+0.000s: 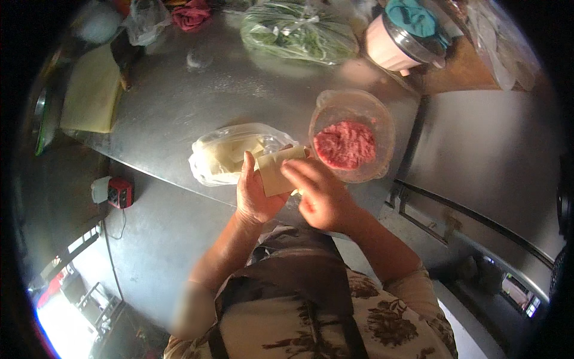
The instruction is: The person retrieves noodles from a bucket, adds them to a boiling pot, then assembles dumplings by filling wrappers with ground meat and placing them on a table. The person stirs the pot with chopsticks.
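Pale, thin square dough wrappers [278, 172] lie across the palm and fingers of my left hand [258, 193], its thumb standing up at their left edge. My right hand [320, 193] is over the right side of the wrappers, fingers bent and touching or nearly touching them; whether it pinches anything I cannot tell. Behind my left hand, a clear plastic bag [202, 159] holds more pale wrappers [228, 152]. A translucent plastic bowl [385, 134] with pink ground meat [345, 143] sits just beyond my right hand.
At the back of the metal table [170, 103] are a bag of leafy greens [300, 36], a pink container [385, 45] with a teal cloth [410, 17], and a red cloth [192, 15]. A cutting board [92, 89] and a dark-bladed knife [123, 63] lie at left.
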`<state>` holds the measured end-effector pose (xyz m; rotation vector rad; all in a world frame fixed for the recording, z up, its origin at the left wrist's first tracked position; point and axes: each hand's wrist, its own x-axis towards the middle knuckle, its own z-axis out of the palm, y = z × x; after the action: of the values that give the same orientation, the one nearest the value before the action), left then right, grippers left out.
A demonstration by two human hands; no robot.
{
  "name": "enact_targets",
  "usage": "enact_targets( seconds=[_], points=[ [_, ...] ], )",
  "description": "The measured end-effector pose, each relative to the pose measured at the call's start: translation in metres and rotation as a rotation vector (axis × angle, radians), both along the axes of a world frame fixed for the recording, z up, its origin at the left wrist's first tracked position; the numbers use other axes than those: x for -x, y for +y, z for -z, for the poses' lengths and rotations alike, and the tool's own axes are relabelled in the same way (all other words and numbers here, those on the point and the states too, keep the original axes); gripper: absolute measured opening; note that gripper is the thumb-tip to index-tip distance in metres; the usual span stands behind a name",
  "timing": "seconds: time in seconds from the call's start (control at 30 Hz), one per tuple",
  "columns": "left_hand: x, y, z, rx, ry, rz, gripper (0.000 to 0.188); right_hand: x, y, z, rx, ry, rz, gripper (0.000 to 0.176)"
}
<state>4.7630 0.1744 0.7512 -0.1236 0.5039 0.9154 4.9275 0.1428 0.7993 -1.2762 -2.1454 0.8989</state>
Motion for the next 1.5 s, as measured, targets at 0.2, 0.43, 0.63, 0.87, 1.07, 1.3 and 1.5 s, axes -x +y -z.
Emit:
enact_targets(
  seconds=[0.2, 0.43, 0.63, 0.87, 1.07, 1.3, 1.5],
  points=[
    [-0.006, -0.011, 0.039, 0.405, 0.278, 0.184, 0.043, -0.014, -0.028, 0.026, -0.198, -0.248, -0.248, 0.025],
    [-0.013, -0.031, 0.049, -0.373, 0.649, 0.418, 0.017, -0.116, 0.0, 0.045, 0.144, -0.531, 0.081, 0.044],
    [-0.031, -0.031, 0.031, -1.269, 1.294, 0.264, 0.023, -0.114, 0.008, 0.08, 0.414, -0.674, -0.034, 0.017],
    [0.062, 0.042, 0.066, -1.246, 2.288, 0.361, 0.024, -0.125, 0.016, 0.033, 0.382, -0.006, -0.017, 0.031],
    [0.065, 0.049, 0.077, -1.227, 2.442, 0.579, 0.022, -0.112, 0.012, 0.013, 0.329, 0.184, 0.113, 0.035],
    [0.066, 0.048, 0.076, -1.237, 2.428, 0.489, 0.018, -0.101, 0.003, 0.011, 0.389, 0.31, 0.119, 0.032],
    [0.075, 0.044, 0.063, -1.219, 1.891, 0.351, 0.011, -0.091, 0.0, 0.003, 0.371, 0.338, 0.136, 0.032]
  ],
)
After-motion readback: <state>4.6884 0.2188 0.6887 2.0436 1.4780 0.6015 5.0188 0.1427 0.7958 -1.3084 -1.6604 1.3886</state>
